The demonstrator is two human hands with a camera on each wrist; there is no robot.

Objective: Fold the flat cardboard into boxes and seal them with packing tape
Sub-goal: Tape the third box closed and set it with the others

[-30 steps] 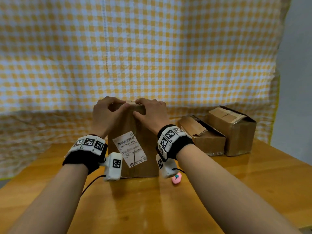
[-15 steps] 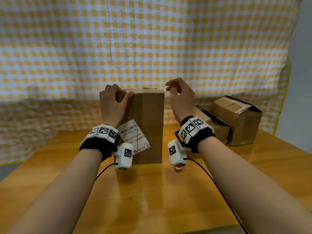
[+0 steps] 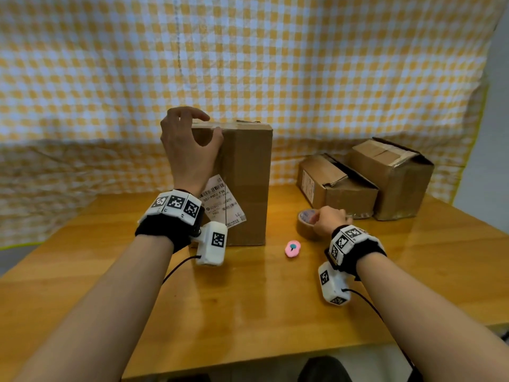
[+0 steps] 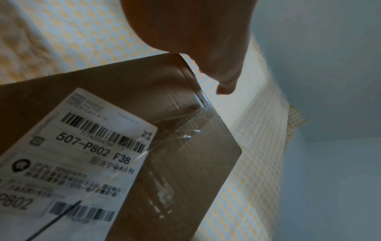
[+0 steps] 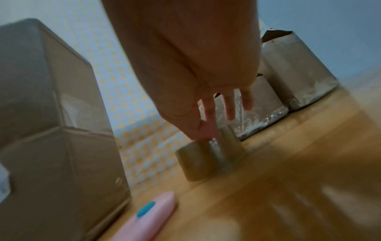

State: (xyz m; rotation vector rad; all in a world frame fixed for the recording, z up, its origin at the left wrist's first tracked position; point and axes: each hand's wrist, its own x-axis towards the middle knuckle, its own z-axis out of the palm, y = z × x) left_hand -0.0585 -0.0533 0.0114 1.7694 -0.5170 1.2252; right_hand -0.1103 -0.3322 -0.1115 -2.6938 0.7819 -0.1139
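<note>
The left hand [image 3: 190,146] holds the top left corner of the tall box [image 3: 245,186]. Its fingers curl over the top edge and its thumb presses on the front side. From the left wrist view, the hand [image 4: 198,37] sits right at the top edge of the box [image 4: 164,130], where clear tape shines over the corner.

The right hand [image 3: 329,220] is down low on the roll of tape [image 3: 307,224]. The thumb touches the top of the roll and the other fingers reach over its far side. In the right wrist view the fingers [image 5: 228,107] look spread and mostly straight above the roll [image 5: 208,159], but that picture is blurry. I cannot tell if the hand has a real hold on the roll or only touches it.

The tall box stands upright in the middle of the wooden table [image 3: 248,312]. A white label [image 3: 220,202] with black bars and numbers is stuck on its front. The roll lies flat on the table, to the right of the box. A small pink thing [image 3: 292,248] with a blue dot lies between the box and the roll, nearer to me.

Two more brown boxes [image 3: 366,180] sit side by side at the back right of the table. A yellow and white checked cloth [image 3: 248,64] hangs behind it all.
</note>
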